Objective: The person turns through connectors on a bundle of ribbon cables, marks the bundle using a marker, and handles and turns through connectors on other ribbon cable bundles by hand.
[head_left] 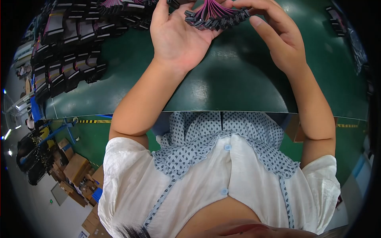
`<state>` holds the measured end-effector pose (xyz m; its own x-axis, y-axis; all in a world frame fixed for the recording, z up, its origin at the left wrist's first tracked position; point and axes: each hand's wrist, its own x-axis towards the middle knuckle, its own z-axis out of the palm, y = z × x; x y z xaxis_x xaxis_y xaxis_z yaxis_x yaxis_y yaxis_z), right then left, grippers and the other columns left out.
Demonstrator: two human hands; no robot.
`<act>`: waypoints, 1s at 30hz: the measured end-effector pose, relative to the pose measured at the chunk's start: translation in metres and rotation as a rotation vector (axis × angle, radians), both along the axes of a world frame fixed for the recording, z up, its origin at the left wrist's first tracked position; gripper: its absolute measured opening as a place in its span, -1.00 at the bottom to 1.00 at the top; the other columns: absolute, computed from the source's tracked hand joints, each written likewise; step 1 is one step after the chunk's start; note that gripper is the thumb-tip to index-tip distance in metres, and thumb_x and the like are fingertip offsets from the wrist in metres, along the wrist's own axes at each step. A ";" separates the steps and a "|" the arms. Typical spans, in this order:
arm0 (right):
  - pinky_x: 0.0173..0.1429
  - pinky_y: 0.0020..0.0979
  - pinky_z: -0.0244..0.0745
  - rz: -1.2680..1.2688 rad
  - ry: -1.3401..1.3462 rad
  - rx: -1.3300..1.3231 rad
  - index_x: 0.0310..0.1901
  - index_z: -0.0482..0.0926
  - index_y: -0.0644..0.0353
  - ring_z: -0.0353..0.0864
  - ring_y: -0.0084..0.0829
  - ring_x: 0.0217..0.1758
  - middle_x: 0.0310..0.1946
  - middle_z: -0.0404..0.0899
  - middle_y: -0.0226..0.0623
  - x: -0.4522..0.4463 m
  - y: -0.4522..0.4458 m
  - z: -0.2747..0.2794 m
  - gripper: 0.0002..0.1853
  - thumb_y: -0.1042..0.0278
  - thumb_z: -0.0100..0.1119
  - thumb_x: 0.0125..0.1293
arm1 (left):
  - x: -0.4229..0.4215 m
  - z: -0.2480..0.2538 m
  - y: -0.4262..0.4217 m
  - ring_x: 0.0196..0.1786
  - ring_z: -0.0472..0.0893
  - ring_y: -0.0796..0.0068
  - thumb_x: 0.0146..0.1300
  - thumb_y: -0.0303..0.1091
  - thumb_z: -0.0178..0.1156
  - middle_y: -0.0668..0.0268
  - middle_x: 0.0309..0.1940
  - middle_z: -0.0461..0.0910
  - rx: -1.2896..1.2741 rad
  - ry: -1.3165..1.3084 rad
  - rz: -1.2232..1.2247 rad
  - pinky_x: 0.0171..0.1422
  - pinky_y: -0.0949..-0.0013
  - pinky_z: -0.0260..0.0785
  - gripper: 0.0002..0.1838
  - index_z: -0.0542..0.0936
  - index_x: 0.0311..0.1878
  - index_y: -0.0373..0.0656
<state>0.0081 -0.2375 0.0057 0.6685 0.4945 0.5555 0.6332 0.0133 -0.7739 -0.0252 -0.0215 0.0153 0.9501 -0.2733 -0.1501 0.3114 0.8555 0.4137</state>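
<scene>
A bundle of pink and purple cables with black connectors (pixel 216 20) lies across my left hand (pixel 178 41), at the top of the head view. That palm is turned up, and its fingers are partly hidden behind the bundle and cut off by the upper edge. My right hand (pixel 283 43) curls around the right end of the connector row, its thumb and fingers at the last connectors. The connectors sit side by side in a slightly curved row, with the cables fanning upward from them.
Many more cable bundles with black connectors (pixel 73 73) cover the left of the green table (pixel 234 93). Another bundle (pixel 337 22) and clear plastic wrapping (pixel 357 51) lie at the right. Cardboard boxes (pixel 77 168) stand beyond the table's left side.
</scene>
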 end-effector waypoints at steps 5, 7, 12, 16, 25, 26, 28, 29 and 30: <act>0.22 -0.36 0.43 -0.016 -0.059 -0.015 0.18 0.62 0.30 0.57 -0.33 0.12 0.10 0.64 -0.17 0.000 0.000 0.001 -0.69 0.42 0.20 0.46 | 0.000 0.001 -0.001 0.29 0.59 0.12 0.56 0.26 -0.19 0.04 0.21 0.65 0.008 -0.017 0.002 0.51 -0.01 0.31 -0.24 0.58 0.26 -0.31; 0.22 -0.36 0.44 -0.028 -0.087 -0.021 0.17 0.63 0.29 0.57 -0.34 0.12 0.09 0.64 -0.17 -0.001 0.002 0.002 -0.67 0.40 0.24 0.43 | 0.000 -0.002 0.001 0.29 0.59 0.12 0.56 0.27 -0.19 0.04 0.21 0.64 0.000 -0.040 -0.014 0.50 -0.01 0.32 -0.23 0.58 0.27 -0.32; 0.22 -0.36 0.44 -0.053 -0.096 -0.036 0.17 0.63 0.28 0.57 -0.34 0.10 0.07 0.64 -0.18 -0.002 0.003 0.003 -0.63 0.39 0.34 0.36 | -0.002 -0.001 0.002 0.30 0.58 0.12 0.56 0.30 -0.20 0.03 0.23 0.63 -0.013 -0.036 -0.031 0.49 0.01 0.31 -0.20 0.57 0.26 -0.34; 0.20 -0.36 0.43 -0.053 -0.127 -0.035 0.17 0.62 0.27 0.56 -0.34 0.08 0.08 0.63 -0.19 0.001 0.002 0.000 -0.57 0.38 0.42 0.29 | 0.000 -0.004 0.003 0.32 0.57 0.11 0.54 0.34 -0.20 0.03 0.25 0.61 -0.034 -0.072 -0.052 0.50 0.02 0.29 -0.18 0.56 0.27 -0.33; 0.25 -0.36 0.40 -0.120 -0.141 -0.100 0.19 0.54 0.29 0.53 -0.36 0.13 0.09 0.59 -0.20 -0.004 0.002 0.005 -0.45 0.39 0.54 0.19 | -0.003 -0.003 0.000 0.37 0.53 0.08 0.51 0.45 -0.26 0.03 0.27 0.60 -0.088 -0.115 -0.062 0.56 -0.01 0.23 -0.07 0.51 0.30 -0.37; 0.26 -0.36 0.39 -0.126 -0.136 -0.108 0.19 0.53 0.30 0.53 -0.36 0.14 0.09 0.58 -0.19 -0.005 0.002 0.006 -0.44 0.40 0.54 0.18 | 0.000 -0.009 0.001 0.37 0.53 0.08 0.51 0.46 -0.27 0.03 0.27 0.60 -0.120 -0.157 -0.087 0.56 -0.01 0.22 -0.06 0.50 0.32 -0.37; 0.29 -0.36 0.39 -0.122 -0.127 -0.100 0.19 0.52 0.30 0.52 -0.36 0.15 0.10 0.56 -0.19 -0.006 0.002 0.005 -0.43 0.41 0.55 0.17 | -0.001 -0.004 -0.001 0.38 0.52 0.08 0.50 0.47 -0.29 0.03 0.27 0.60 -0.103 -0.156 -0.077 0.56 0.00 0.22 -0.03 0.48 0.34 -0.38; 0.30 -0.35 0.38 -0.118 -0.121 -0.093 0.19 0.51 0.30 0.52 -0.36 0.16 0.10 0.55 -0.18 -0.006 0.003 0.004 -0.42 0.41 0.55 0.17 | -0.004 0.000 -0.004 0.39 0.52 0.08 0.50 0.48 -0.30 0.03 0.28 0.59 -0.054 -0.112 -0.041 0.56 0.00 0.22 -0.02 0.47 0.35 -0.39; 0.31 -0.34 0.38 -0.111 -0.109 -0.080 0.19 0.50 0.30 0.52 -0.36 0.17 0.10 0.54 -0.18 -0.006 0.003 0.002 -0.42 0.41 0.56 0.16 | -0.006 0.004 -0.006 0.39 0.51 0.08 0.50 0.49 -0.31 0.03 0.28 0.59 -0.005 -0.068 -0.006 0.56 0.00 0.22 -0.01 0.46 0.36 -0.39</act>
